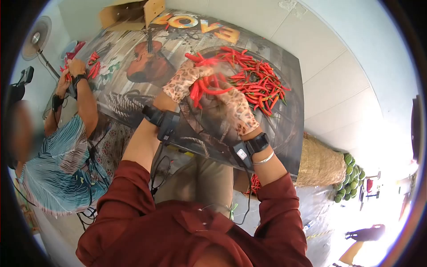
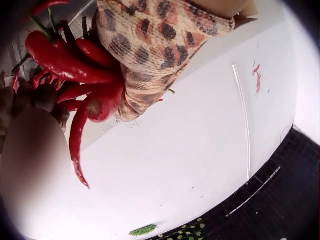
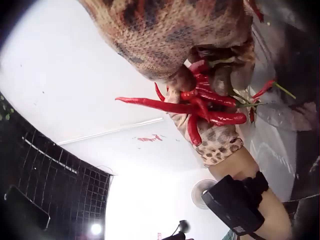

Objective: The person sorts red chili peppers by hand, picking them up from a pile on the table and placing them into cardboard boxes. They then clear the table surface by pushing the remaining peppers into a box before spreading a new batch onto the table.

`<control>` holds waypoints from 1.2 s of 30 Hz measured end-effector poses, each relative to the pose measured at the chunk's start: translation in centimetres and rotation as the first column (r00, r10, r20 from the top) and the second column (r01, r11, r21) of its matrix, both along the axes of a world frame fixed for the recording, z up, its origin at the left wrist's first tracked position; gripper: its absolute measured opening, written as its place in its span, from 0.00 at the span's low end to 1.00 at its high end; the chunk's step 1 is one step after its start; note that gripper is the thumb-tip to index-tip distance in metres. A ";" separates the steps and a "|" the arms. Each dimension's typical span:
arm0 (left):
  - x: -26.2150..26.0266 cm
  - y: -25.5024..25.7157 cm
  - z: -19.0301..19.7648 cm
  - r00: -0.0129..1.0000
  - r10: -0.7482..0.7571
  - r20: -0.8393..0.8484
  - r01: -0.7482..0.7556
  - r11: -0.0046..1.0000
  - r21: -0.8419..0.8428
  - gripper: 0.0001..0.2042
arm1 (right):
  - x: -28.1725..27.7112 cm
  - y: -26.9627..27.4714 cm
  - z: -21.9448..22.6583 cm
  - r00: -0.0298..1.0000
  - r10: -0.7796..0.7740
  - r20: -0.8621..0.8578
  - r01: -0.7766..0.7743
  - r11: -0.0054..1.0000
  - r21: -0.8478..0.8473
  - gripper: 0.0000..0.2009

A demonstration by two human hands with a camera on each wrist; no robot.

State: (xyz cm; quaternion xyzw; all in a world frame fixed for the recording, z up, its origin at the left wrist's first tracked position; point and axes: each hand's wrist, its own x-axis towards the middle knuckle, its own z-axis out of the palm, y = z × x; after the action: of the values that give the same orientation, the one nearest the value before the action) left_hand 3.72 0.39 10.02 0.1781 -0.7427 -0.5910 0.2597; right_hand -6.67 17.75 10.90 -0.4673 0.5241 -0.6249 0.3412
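Note:
Both of my hands wear leopard-print gloves and meet over the near side of a pile of red chilies (image 1: pixel 260 84). My left hand (image 1: pixel 184 80) grips a bunch of chilies (image 2: pixel 70 62), their tips and stems sticking out in several directions. Close against that bunch, my right hand (image 1: pixel 239 109) has its fingers curled, with chili pieces between thumb and fingers in the right wrist view. The right glove's fingertips look darkened there. Beyond the right hand (image 3: pixel 175 35), the left hand (image 3: pixel 220 145) shows behind the held chilies (image 3: pixel 200 105).
The table (image 1: pixel 284 147) carries a printed cover with a violin and large letters. An open cardboard box (image 1: pixel 129 15) sits at its far edge. At left, another person (image 1: pixel 66 164) handles red chilies. A woven sack (image 1: pixel 322 160) and green fruits (image 1: pixel 349 180) lie to the right.

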 end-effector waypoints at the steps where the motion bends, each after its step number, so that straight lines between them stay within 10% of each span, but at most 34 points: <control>1: 0.4 -0.4 -0.2 0.999 -0.001 0.035 0.013 0.942 -0.336 0.12 | 0.1 -0.7 -0.6 0.878 -0.006 0.478 -0.031 0.997 0.070 0.18; 2: 0.2 -1.6 -1.2 0.993 -0.078 -0.093 0.088 0.989 0.118 0.13 | -1.6 -1.3 -3.2 0.984 -0.016 -0.180 -0.020 0.981 -0.193 0.16; 7: 1.5 -4.5 -3.7 0.910 0.067 -0.409 0.108 0.914 0.391 0.15 | -1.0 -0.8 -0.9 0.978 -0.085 -0.193 0.156 0.908 0.389 0.15; 9: 2.5 -5.1 -3.6 0.937 0.185 -0.297 0.022 0.816 0.577 0.13 | -0.2 -1.1 -1.8 0.690 -0.011 -0.724 0.256 0.939 0.230 0.15; 10: 3.0 -3.6 -2.1 0.931 0.328 -0.159 -0.226 0.862 0.455 0.12 | 0.7 -1.1 -0.9 0.617 0.037 -0.786 0.259 0.934 0.247 0.16; 13: 3.1 -3.6 -1.8 0.923 0.354 -0.150 -0.247 0.844 0.476 0.11 | 1.9 -2.1 -1.9 0.386 0.000 -0.923 0.303 0.944 0.127 0.17; 15: 3.0 -4.8 -3.0 0.901 0.378 -0.211 -0.137 0.711 0.690 0.12 | 2.2 -2.7 -1.4 0.365 0.069 -0.928 0.300 0.935 0.187 0.17; 18: 3.6 -5.8 -5.8 0.864 0.231 -0.448 -0.163 0.969 0.185 0.12 | 2.3 -3.5 -1.3 0.271 0.187 -0.944 0.292 0.919 0.266 0.15; 22: 3.6 -7.3 -7.3 0.869 0.322 -0.376 -0.341 0.940 0.017 0.11 | 1.3 -4.1 -0.8 0.327 0.104 -0.939 0.290 0.935 0.204 0.15; 24: 3.9 -7.7 -7.4 0.822 0.246 -0.514 -0.500 0.743 -0.445 0.12 | 1.0 -5.3 -0.4 0.356 0.088 -0.930 0.284 0.938 0.197 0.15; 25: 4.0 -7.7 -7.4 0.821 0.247 -0.514 -0.501 0.744 -0.443 0.12 | 0.8 -6.1 -0.3 0.389 0.060 -0.919 0.284 0.941 0.182 0.15; 26: 4.1 -7.6 -7.3 0.793 0.263 -0.550 -0.282 0.958 0.051 0.13 | 0.9 -6.9 -0.4 0.361 0.029 -0.932 0.272 0.953 0.134 0.15; 27: 4.2 -7.4 -7.0 0.769 0.299 -0.566 0.048 0.855 0.517 0.13 | 1.2 -7.6 -0.5 0.362 0.026 -0.932 0.273 0.953 0.133 0.15; 31: 4.7 -6.5 -5.6 0.713 0.343 -0.611 0.199 0.736 0.647 0.13 | 2.4 -9.9 -1.8 0.333 0.117 -0.935 0.285 0.933 0.219 0.15; 33: 4.3 -6.0 -5.3 0.725 0.439 -0.531 -0.216 0.876 0.431 0.13 | 2.3 -10.3 -2.6 0.330 0.121 -0.936 0.249 0.946 0.210 0.16; 36: 3.7 -6.0 -5.8 0.636 0.389 -0.666 -0.153 0.910 0.385 0.13 | 1.8 -10.9 -3.4 0.225 0.210 -0.951 0.238 0.935 0.263 0.16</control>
State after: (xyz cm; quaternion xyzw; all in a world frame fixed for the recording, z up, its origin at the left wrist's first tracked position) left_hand 7.39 -5.63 4.19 0.0746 -0.4447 -0.6687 0.5913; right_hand -4.85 6.83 7.52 -0.6788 0.7282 -0.0940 0.0121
